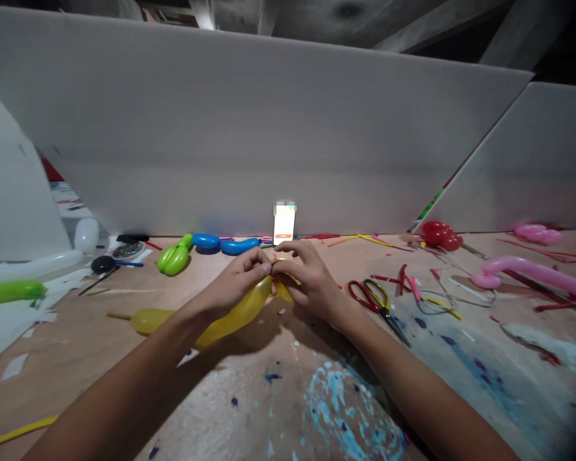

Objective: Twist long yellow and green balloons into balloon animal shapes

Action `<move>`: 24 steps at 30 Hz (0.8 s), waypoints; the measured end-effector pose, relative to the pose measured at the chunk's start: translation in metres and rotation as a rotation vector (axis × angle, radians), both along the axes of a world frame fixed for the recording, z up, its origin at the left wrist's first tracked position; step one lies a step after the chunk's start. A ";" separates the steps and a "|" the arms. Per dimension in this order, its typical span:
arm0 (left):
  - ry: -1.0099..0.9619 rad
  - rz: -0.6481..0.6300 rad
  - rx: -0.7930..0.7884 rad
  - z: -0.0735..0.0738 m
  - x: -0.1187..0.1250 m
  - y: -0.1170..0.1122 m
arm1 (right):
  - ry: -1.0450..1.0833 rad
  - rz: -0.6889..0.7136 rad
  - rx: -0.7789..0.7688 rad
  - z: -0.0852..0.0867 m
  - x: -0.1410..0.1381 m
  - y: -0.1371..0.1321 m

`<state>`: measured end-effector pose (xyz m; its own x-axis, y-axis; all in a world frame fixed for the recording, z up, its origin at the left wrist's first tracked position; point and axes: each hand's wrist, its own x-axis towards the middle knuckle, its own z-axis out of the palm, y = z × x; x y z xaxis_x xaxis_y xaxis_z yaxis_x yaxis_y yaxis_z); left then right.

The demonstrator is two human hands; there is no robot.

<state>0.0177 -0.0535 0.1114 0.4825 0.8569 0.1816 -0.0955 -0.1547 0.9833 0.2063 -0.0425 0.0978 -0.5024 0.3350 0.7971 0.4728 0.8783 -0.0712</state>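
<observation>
A long yellow balloon [235,317] lies across the middle of the wooden table [67,349], its tail end reaching left. My left hand [237,282] is closed around the balloon near its far end. My right hand [307,278] pinches the same end from the right, fingers pressed together on the yellow rubber. The two hands touch at the fingertips just above the table top. A second yellow bubble [146,320] shows to the left, under my left forearm.
A green balloon [174,258] and a blue balloon [225,244] lie at the back, next to a small white card [284,224]. Red-handled scissors [374,299] lie right of my hands. Pink balloons [532,272], a red balloon [439,234] and uninflated strips litter the right side. White boards wall the table.
</observation>
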 end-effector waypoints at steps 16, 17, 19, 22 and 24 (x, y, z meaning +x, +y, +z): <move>0.073 -0.045 -0.068 -0.015 0.005 0.008 | 0.187 0.119 -0.253 -0.005 -0.009 0.000; 0.113 -0.037 -0.046 -0.015 0.005 0.008 | 0.186 0.100 -0.296 -0.006 -0.009 0.000; 0.181 -0.022 -0.010 -0.017 0.005 0.009 | 0.183 0.063 -0.376 -0.008 -0.010 0.001; 0.246 -0.038 0.052 -0.017 0.003 0.010 | 0.194 0.042 -0.465 -0.009 -0.010 0.002; 0.268 -0.062 0.080 -0.017 0.002 0.011 | 0.204 0.049 -0.506 -0.008 -0.010 0.003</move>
<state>0.0196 -0.0424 0.0945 0.5734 0.8123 0.1068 0.1543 -0.2351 0.9596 0.1962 -0.0398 0.0898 -0.3789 0.6820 0.6255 0.3644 0.7313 -0.5766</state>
